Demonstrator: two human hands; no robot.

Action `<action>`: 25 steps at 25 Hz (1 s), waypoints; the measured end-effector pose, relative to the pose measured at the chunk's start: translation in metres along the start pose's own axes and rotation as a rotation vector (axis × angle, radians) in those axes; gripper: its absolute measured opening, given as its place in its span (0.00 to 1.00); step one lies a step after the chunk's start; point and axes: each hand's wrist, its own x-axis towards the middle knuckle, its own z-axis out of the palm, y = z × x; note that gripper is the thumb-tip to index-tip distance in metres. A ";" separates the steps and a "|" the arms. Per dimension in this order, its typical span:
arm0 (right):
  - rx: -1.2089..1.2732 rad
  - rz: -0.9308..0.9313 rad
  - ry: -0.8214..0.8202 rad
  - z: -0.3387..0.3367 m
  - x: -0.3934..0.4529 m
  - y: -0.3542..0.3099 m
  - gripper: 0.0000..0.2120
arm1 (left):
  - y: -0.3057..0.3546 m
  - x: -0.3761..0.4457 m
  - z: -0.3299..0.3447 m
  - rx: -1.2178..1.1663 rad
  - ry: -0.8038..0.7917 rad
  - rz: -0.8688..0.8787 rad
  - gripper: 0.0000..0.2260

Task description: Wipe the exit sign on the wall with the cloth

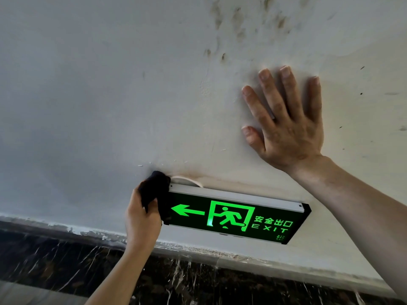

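A black exit sign point(235, 216) with a glowing green arrow, running figure and the word EXIT hangs low on the white wall, tilted down to the right, with a silver strip along its top. My left hand point(142, 219) grips a dark cloth point(155, 187) bunched against the sign's upper left corner. My right hand point(286, 126) lies flat on the wall above the sign's right half, fingers spread, holding nothing.
The white wall point(110, 106) carries brownish stains and smudges above the sign and near the top. A short white cable point(187, 179) curves out behind the sign's top left. Below runs a dark marble skirting point(66, 267) with a rough painted edge.
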 end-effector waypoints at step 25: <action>-0.013 0.001 0.004 0.004 -0.001 0.000 0.31 | -0.070 -0.003 0.005 0.380 -0.244 -0.405 0.16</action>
